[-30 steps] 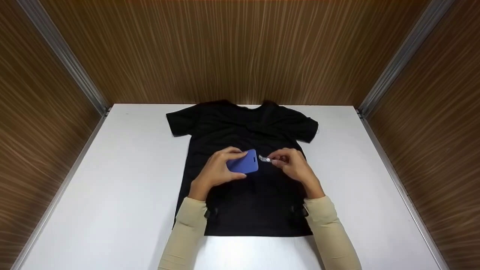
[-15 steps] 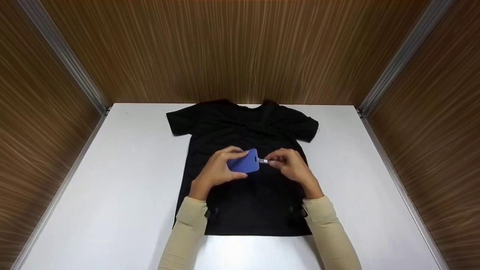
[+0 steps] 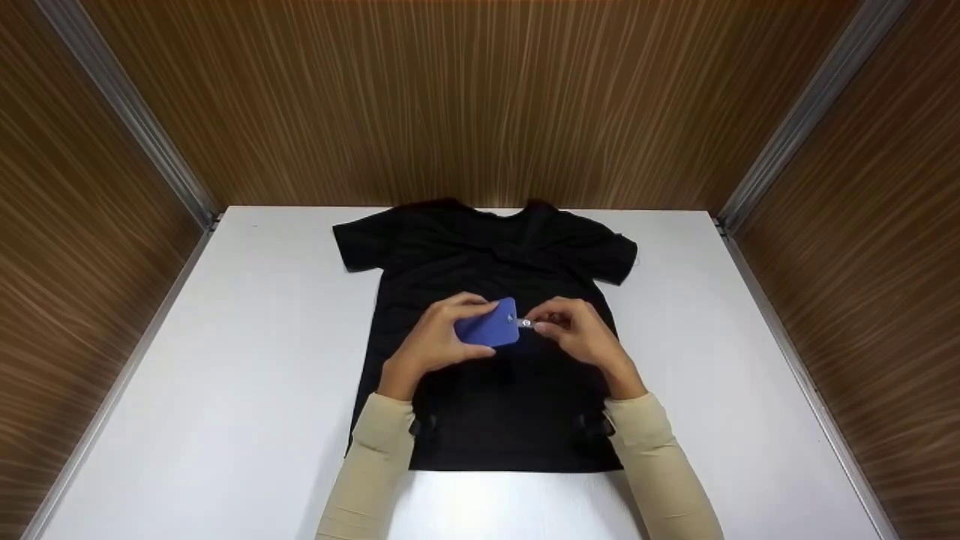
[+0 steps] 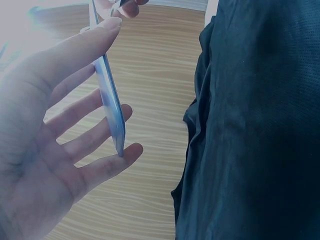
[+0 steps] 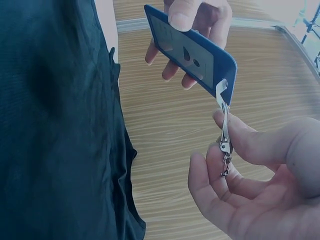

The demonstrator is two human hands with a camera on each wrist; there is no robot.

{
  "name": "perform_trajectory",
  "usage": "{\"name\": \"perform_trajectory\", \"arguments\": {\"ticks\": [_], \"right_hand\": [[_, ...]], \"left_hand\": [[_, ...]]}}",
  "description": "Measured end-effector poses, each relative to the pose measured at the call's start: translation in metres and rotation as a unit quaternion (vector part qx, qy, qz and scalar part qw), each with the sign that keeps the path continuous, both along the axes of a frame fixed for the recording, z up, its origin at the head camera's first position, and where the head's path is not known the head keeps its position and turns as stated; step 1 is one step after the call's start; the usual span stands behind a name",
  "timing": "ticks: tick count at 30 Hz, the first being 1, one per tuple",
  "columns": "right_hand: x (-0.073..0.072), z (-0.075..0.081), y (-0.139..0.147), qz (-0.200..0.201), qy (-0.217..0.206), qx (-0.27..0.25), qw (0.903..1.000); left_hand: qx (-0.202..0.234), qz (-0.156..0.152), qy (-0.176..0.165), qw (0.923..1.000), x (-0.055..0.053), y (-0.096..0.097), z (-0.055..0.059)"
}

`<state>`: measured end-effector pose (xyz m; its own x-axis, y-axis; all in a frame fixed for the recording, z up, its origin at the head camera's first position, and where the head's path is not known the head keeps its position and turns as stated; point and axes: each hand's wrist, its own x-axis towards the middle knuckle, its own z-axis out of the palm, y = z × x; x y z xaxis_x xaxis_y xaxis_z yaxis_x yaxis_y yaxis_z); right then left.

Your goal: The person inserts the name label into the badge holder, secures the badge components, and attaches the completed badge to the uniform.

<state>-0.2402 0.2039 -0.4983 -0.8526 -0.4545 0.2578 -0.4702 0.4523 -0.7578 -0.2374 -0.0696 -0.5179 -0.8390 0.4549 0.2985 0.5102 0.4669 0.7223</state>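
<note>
My left hand [image 3: 435,337] grips a blue badge holder [image 3: 487,328] by its long edges, between thumb and fingers. One short end of the holder has a slot and points toward my right hand [image 3: 579,334]. That hand pinches a metal badge clip [image 5: 224,146] between thumb and fingertips. From the clip, a clear strap [image 5: 220,91] reaches the slotted end; in the head view its tip shows at the slot. Whether the strap's snap is fastened cannot be made out. Both hands are held above a black T-shirt [image 3: 510,405].
The T-shirt lies spread flat, collar toward the back, on a white table [image 3: 262,337]. Wood-patterned panels [image 3: 465,105] stand at the back and both sides, with metal rails [image 3: 142,112] in the corners.
My right hand has moved slightly left, carrying the clip from a gap beside the holder until its strap is at the slot. My left hand and the holder have hardly moved.
</note>
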Motion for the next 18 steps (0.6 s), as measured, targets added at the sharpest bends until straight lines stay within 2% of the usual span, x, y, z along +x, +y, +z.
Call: {"name": "perform_trajectory", "arguments": {"ticks": [10, 13, 18], "right_hand": [[0.0051, 0.0047, -0.0047, -0.003, 0.001, -0.023, 0.9997], [0.0033, 0.0013, -0.0038, -0.002, 0.003, -0.027, 0.9996], [0.0062, 0.0052, -0.0072, -0.01, 0.001, -0.037, 0.9993]], "left_hand": [[0.011, -0.002, -0.01, 0.9999, 0.001, 0.0007, 0.0005], [0.016, -0.004, -0.006, 0.9998, 0.0001, 0.0013, -0.0004], [0.021, -0.014, 0.0, 0.9997, -0.0001, 0.0016, -0.0001]]}}
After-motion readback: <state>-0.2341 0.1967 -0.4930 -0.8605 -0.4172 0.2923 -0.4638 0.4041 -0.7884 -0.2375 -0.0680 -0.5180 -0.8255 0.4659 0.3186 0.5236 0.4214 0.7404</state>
